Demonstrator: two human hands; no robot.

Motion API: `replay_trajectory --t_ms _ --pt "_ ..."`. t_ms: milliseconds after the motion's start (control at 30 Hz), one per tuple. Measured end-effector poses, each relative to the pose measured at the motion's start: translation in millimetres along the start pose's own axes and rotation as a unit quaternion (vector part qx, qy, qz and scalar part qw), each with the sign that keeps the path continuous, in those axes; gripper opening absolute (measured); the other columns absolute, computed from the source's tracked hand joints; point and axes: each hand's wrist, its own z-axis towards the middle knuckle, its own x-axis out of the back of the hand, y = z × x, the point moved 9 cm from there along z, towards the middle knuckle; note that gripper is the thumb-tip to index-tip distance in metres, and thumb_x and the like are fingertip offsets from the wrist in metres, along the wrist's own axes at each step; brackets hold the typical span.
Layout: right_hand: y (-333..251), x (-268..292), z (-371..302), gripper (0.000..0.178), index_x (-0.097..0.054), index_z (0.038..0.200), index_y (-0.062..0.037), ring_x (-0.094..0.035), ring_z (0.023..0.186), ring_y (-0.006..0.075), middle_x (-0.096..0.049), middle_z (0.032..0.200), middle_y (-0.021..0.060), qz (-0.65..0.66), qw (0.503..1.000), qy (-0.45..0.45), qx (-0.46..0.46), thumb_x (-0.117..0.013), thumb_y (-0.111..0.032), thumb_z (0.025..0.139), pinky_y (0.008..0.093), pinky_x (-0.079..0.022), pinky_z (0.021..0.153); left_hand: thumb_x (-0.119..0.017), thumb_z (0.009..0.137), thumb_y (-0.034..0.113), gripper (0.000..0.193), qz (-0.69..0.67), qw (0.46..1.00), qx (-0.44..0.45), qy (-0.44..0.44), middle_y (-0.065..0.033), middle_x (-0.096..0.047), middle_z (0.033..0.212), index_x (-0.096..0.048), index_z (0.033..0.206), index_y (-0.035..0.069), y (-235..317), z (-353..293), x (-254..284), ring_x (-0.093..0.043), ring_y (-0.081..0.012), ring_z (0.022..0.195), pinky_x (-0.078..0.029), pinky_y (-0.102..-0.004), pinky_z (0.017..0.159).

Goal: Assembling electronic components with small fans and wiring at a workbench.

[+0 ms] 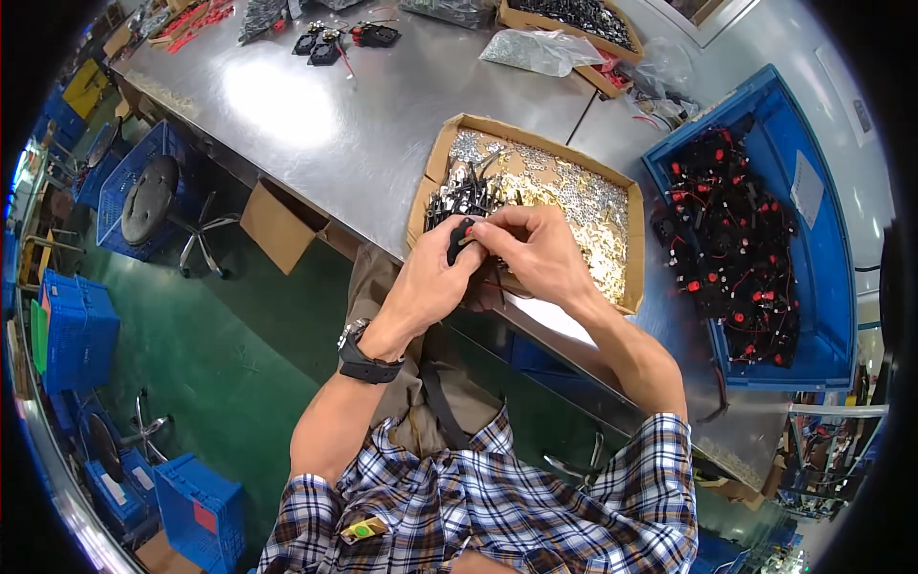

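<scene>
Over the near edge of a shallow cardboard tray (443, 151), my two hands meet around a small black part (458, 240) with a red spot on it. My left hand (430, 275) wraps its fingers about the part from the left. From the right, the fingertips of my right hand (537, 251) pinch at its top; whether they hold a separate small piece is too small to tell. Inside the tray lie black strip-like pieces (461, 196), silvery nuts or washers (574, 196) and gold-coloured metal bits (604, 256). Dark wires hang below my hands.
To the right, a blue bin (830, 258) holds many black parts with red pieces and wires. Black parts (323, 43), a clear plastic bag (541, 52) and another cardboard tray (626, 59) sit farther back on the metal table (382, 124). An open carton (275, 228) stands below its left edge.
</scene>
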Motion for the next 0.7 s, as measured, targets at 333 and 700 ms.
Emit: replay_trajectory --t_ms 333,700 --pt "27.0 67.8 105.2 0.024 -0.075 0.106 0.0012 -0.070 0.091 0.0414 -0.072 0.097 0.0259 -0.364 0.922 0.094 0.096 -0.063 -0.016 0.094 0.0461 -0.053 0.084 -0.056 0.103 0.012 0.029 -0.119 0.989 0.075 -0.054 -0.0085 -0.064 0.089 -0.056 0.127 -0.005 0.3 -1.7 -11.3 -0.067 -0.0187 0.056 -0.054 -0.0293 0.049" --pt "37.3 48.6 111.8 0.021 -0.076 0.101 -0.0045 -0.066 0.086 0.0470 -0.071 0.091 0.0242 -0.426 0.890 0.053 0.155 -0.061 -0.018 0.095 0.0515 -0.052 0.080 -0.054 0.105 0.016 0.033 -0.079 0.991 0.085 -0.061 -0.0096 -0.068 0.080 -0.055 0.131 -0.003 2.6 -1.2 -9.8 -0.067 -0.0168 0.059 -0.054 -0.0280 0.052"
